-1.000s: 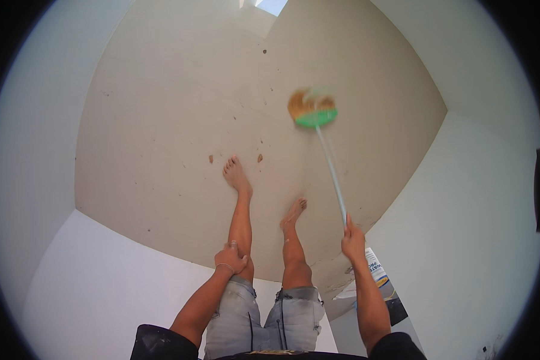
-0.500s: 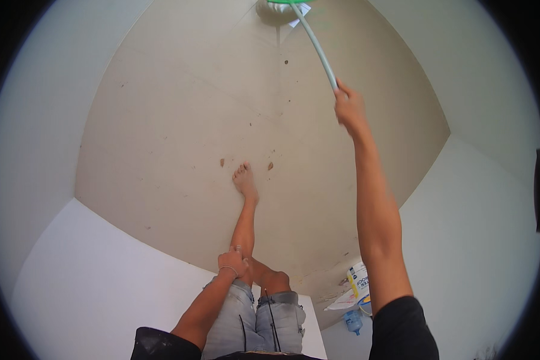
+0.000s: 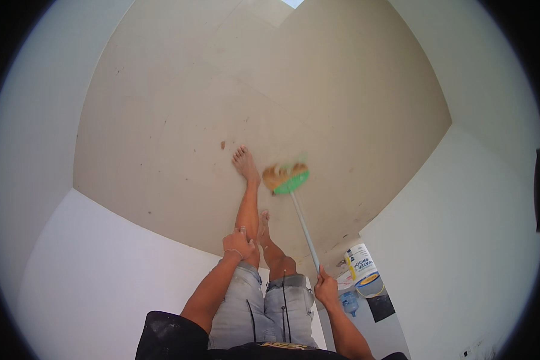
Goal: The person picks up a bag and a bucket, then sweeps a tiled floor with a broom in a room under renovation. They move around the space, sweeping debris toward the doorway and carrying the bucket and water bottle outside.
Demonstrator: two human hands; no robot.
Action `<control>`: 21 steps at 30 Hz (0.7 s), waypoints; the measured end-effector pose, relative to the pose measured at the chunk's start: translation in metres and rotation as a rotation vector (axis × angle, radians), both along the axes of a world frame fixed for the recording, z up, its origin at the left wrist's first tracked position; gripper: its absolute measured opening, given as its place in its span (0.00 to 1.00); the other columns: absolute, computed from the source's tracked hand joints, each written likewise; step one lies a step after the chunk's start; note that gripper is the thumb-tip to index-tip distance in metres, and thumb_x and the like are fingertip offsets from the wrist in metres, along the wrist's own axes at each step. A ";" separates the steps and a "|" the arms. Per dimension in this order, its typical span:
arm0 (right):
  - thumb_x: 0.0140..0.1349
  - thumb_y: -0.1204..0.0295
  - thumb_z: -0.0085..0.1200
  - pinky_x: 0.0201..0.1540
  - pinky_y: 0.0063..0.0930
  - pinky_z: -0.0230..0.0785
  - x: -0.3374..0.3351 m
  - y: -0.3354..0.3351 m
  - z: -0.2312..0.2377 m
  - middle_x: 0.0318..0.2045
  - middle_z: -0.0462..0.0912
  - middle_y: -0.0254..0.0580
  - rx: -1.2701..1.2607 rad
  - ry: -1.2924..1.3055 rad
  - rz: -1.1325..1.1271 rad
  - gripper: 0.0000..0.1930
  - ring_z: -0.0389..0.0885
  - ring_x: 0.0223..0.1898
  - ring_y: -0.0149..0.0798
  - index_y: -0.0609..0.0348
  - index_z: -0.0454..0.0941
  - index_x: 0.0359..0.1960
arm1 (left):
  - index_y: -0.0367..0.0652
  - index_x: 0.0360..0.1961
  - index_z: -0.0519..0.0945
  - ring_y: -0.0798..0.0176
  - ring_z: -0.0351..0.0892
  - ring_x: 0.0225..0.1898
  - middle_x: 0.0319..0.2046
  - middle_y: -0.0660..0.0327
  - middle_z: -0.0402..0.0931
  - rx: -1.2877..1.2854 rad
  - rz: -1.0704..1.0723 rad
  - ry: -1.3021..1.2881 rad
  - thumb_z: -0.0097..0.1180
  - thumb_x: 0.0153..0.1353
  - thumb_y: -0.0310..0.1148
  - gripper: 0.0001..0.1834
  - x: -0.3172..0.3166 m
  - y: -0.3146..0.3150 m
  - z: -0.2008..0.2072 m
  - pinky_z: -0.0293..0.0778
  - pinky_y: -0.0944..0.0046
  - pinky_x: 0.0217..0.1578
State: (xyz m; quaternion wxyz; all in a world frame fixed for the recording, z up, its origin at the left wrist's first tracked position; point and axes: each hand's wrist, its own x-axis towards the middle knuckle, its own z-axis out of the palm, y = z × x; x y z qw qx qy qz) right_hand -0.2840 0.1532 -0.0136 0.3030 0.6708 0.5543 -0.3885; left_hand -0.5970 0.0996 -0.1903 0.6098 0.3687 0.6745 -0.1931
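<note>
In my right hand [image 3: 326, 288], closed round its pale handle, is a broom [image 3: 291, 182] with a green head and brown bristles. The bristles are blurred by motion and lie on the floor just right of my forward foot. My left hand [image 3: 238, 243] rests on my left leg just below the knee, fingers laid over it and holding nothing. Beyond my forward foot lies a small brown scrap [image 3: 223, 145], and dark specks are scattered across the beige floor [image 3: 162, 108].
At the lower right stand a white and yellow tub [image 3: 361, 264], a grey bucket [image 3: 372, 285] and a blue clear water bottle [image 3: 349, 303]. A dark flat square [image 3: 381, 307] is beside them. White walls [image 3: 48, 138] enclose the floor on both sides.
My right hand has drawn the broom back from the far floor to beside my foot. The brown scrap right of my foot is out of sight. My left hand stays on my leg.
</note>
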 end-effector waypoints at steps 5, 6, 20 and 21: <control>0.71 0.73 0.49 0.40 0.43 0.77 -0.013 0.037 0.070 0.38 0.85 0.65 0.093 0.026 -0.177 0.21 0.86 0.39 0.65 0.57 0.77 0.64 | 0.40 0.63 0.73 0.44 0.85 0.49 0.51 0.47 0.80 0.034 -0.052 0.039 0.58 0.58 0.50 0.35 -0.004 0.017 0.005 0.79 0.46 0.50; 0.71 0.73 0.49 0.42 0.39 0.77 -0.031 0.071 0.065 0.41 0.85 0.65 0.121 0.053 -0.166 0.22 0.86 0.42 0.64 0.57 0.76 0.66 | 0.41 0.62 0.74 0.44 0.85 0.49 0.50 0.47 0.80 0.032 -0.057 0.036 0.59 0.58 0.50 0.34 -0.005 0.019 0.006 0.79 0.46 0.50; 0.70 0.72 0.49 0.47 0.44 0.75 -0.045 0.260 -0.160 0.46 0.84 0.66 0.423 0.295 -0.031 0.22 0.85 0.42 0.60 0.57 0.75 0.66 | 0.39 0.59 0.74 0.44 0.85 0.48 0.50 0.47 0.80 0.040 -0.055 0.035 0.60 0.59 0.49 0.32 -0.007 -0.001 -0.006 0.79 0.45 0.49; 0.70 0.72 0.48 0.48 0.45 0.75 -0.010 0.203 -0.133 0.47 0.83 0.67 0.364 0.237 -0.050 0.23 0.85 0.43 0.61 0.58 0.75 0.66 | 0.39 0.59 0.75 0.44 0.85 0.48 0.49 0.47 0.80 0.034 -0.034 0.025 0.60 0.58 0.48 0.32 -0.007 0.001 -0.006 0.80 0.45 0.49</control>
